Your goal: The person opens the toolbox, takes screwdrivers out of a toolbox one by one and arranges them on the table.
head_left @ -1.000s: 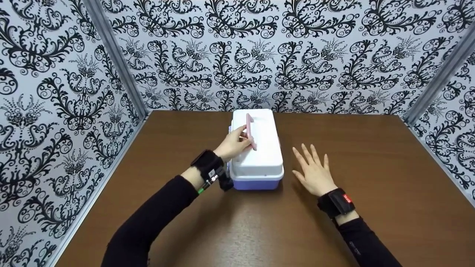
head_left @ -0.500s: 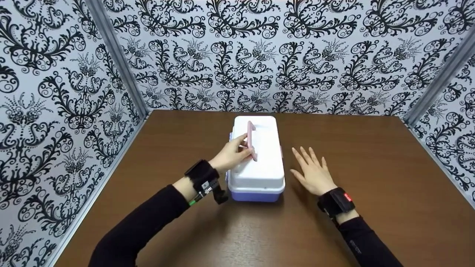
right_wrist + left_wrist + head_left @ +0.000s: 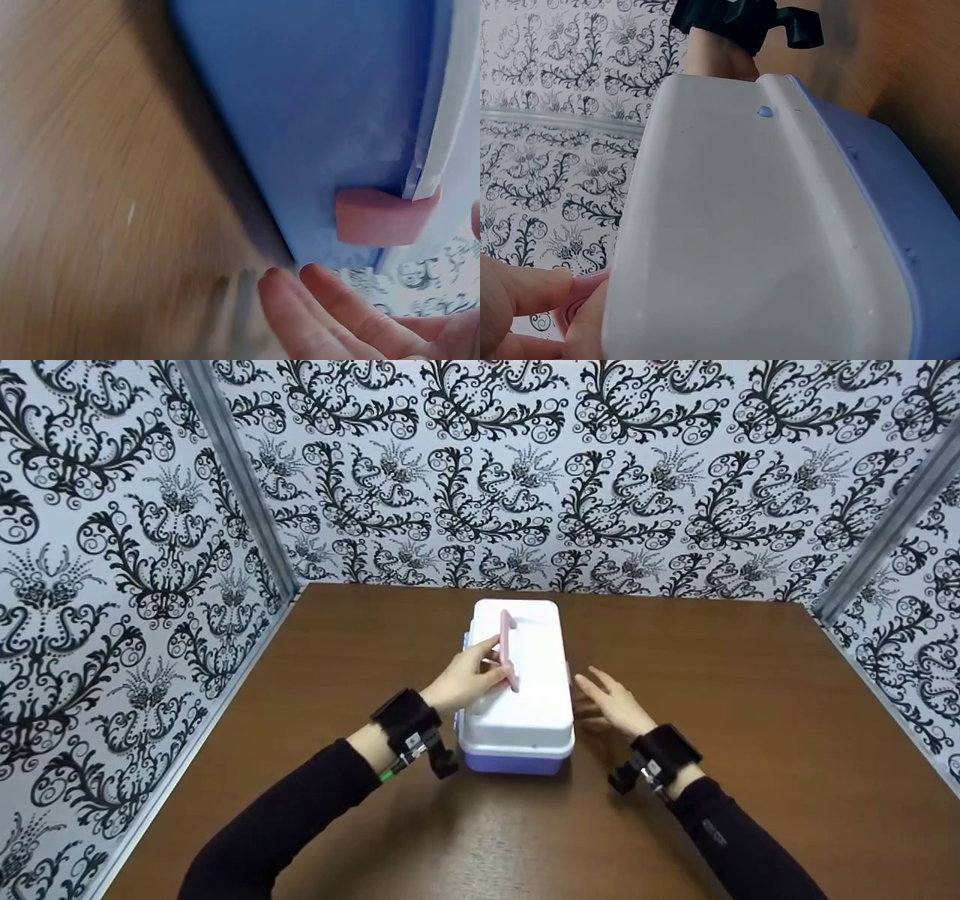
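Observation:
A plastic box (image 3: 517, 712) with a white lid (image 3: 742, 225) and a lilac-blue base (image 3: 315, 112) stands in the middle of the brown table (image 3: 750, 735). My left hand (image 3: 469, 679) grips the pink handle (image 3: 508, 649) on top of the lid; its fingertips (image 3: 525, 292) curl round that handle. My right hand (image 3: 611, 705) hovers with straight fingers beside the box's right side, close to a pink latch (image 3: 386, 214). Its fingertips (image 3: 330, 315) sit just below the latch, not touching it as far as I can see.
Black-and-white patterned walls (image 3: 487, 472) close in the table on the left, back and right. Brown tabletop lies bare around the box, in front of it and to both sides. Each wrist carries a black strap with a camera (image 3: 409, 727).
The box has come nearer to me with my left hand on its handle. My right hand lifted off the table, turned sideways and moved in toward the box's right side.

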Tool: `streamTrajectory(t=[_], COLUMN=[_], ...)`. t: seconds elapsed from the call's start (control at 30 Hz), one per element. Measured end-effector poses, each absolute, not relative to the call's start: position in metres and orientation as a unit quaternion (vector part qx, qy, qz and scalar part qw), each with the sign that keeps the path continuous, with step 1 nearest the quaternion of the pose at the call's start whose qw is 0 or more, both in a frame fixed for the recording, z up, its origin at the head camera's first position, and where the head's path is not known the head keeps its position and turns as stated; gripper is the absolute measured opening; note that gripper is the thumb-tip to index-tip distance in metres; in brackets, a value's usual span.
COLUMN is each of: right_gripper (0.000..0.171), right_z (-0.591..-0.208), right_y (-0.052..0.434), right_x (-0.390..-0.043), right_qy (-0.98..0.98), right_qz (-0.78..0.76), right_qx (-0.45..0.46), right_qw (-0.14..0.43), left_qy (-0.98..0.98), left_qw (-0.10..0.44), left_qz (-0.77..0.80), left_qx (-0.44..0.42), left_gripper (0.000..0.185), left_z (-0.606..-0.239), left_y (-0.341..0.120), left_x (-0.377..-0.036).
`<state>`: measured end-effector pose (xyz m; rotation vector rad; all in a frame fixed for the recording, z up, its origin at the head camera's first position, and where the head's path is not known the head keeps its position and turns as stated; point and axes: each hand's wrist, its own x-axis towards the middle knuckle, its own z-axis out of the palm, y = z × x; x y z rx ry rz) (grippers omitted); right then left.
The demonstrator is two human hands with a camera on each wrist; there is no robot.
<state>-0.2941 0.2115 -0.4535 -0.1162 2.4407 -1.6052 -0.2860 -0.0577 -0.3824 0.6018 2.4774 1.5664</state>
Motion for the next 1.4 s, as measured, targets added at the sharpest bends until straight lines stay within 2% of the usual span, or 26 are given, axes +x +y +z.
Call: streamTrajectory(t=[0.13,0.2,0.53,1.1,1.3,1.4], right_gripper=[0.074,0.072,0.057,0.034,0.031,0.031], right_z=[-0.459,-0.460,-0.465,-0.465,-0.464,-0.462], right_y=[0.207,0.206,0.198,0.204,0.206,0.208], right_x=[-0.302,-0.304,-0.311,-0.323,-0.326,-0.325], right_qy=[0.738,0.720,0.706,0.622,0.618,0.630], right_qz=[-0.655,-0.673,-0.683,-0.736,-0.736,-0.732], right_qx=[-0.023,-0.026,0.019,-0.007,-0.008,-0.002], right_qw=[0.160,0.166,0.189,0.269,0.276,0.258], left_qy=[0.823,0.819,0.816,0.818,0.812,0.812], left_qw=[0.073,0.073,0.066,0.065,0.066,0.066], left_qz=[0.527,0.534,0.537,0.538,0.546,0.547], left_qx=[0.200,0.198,0.202,0.192,0.194,0.191], left_gripper=[0.059,0.059,0.059,0.060,0.059,0.059], left_z=[-0.382,-0.382,-0.380,-0.383,-0.384,-0.385], left_y=[-0.058,-0.057,-0.055,-0.058,-0.058,-0.058], left_x=[-0.285,-0.284,-0.282,-0.283,-0.283,-0.283])
